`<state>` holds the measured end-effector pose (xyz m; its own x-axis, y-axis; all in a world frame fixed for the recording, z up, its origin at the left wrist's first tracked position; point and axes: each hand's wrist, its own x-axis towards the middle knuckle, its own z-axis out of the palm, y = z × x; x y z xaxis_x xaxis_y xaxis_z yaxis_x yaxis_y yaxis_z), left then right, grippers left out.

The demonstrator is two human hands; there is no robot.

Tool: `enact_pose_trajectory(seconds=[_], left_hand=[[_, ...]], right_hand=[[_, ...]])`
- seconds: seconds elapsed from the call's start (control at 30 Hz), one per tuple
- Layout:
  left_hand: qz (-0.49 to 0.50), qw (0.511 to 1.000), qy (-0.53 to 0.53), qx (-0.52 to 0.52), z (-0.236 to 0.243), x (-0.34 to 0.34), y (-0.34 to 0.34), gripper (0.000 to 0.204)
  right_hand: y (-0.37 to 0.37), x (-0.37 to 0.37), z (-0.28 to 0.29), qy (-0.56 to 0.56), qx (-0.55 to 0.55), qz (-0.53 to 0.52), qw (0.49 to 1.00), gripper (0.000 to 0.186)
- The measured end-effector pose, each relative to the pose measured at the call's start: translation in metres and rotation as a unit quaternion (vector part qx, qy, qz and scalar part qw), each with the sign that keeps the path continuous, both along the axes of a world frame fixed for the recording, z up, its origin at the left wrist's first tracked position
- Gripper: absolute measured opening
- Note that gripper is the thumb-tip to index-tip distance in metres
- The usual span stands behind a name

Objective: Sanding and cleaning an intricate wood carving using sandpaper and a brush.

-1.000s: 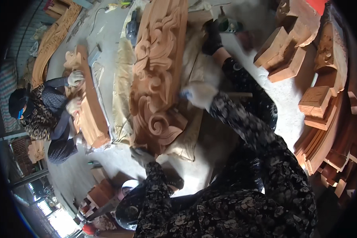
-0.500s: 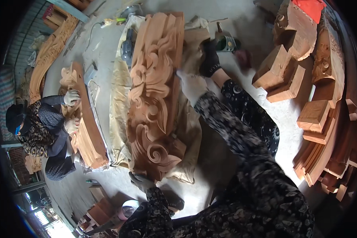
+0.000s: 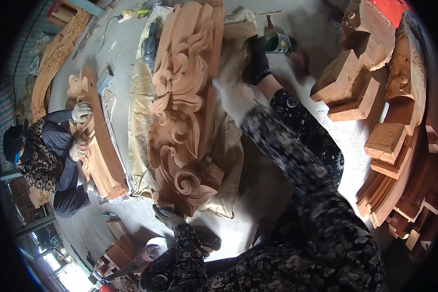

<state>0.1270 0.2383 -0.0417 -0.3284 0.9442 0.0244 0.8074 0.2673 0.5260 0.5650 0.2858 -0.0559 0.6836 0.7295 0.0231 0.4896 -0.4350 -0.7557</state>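
Observation:
A long carved wooden panel with scrolls and leaf shapes lies lengthwise before me. My gloved left hand is at its near end, its fingers bent against the wood and partly lost in shadow. Along the panel's right side is my gloved right hand, close to the edge. Motion smears its fingers, so whether it holds anything is unclear. A tan cloth spreads under the panel and out on both sides.
At left a co-worker with gloved hands handles another carved piece. Wooden blocks and moldings are piled at right. My leg stretches along the panel's right side. A dark power tool lies by its far left edge.
The whole view has shifted, with the panel now slightly higher and further left in the picture. My right hand stays blurred by the panel's right edge; my left hand remains at the near end.

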Motion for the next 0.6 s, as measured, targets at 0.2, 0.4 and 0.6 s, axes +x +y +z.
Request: enact_pose_trajectory(seconds=[0.2,0.4,0.6], left_hand=[[-0.054,0.996,0.072,0.016,0.009,-0.008,-0.009,0.051],[-0.058,0.994,0.067,0.071,-0.008,0.007,0.016,0.052],[-0.035,0.998,0.021,0.051,-0.012,0.032,0.046,0.051]], right_hand=[[-0.043,0.032,0.034,0.091,0.014,0.061,0.994,0.026],[0.053,0.045,-0.003,-0.069,0.022,-0.015,0.997,0.029],[-0.024,0.043,-0.003,-0.162,-0.015,0.151,0.975,0.028]])
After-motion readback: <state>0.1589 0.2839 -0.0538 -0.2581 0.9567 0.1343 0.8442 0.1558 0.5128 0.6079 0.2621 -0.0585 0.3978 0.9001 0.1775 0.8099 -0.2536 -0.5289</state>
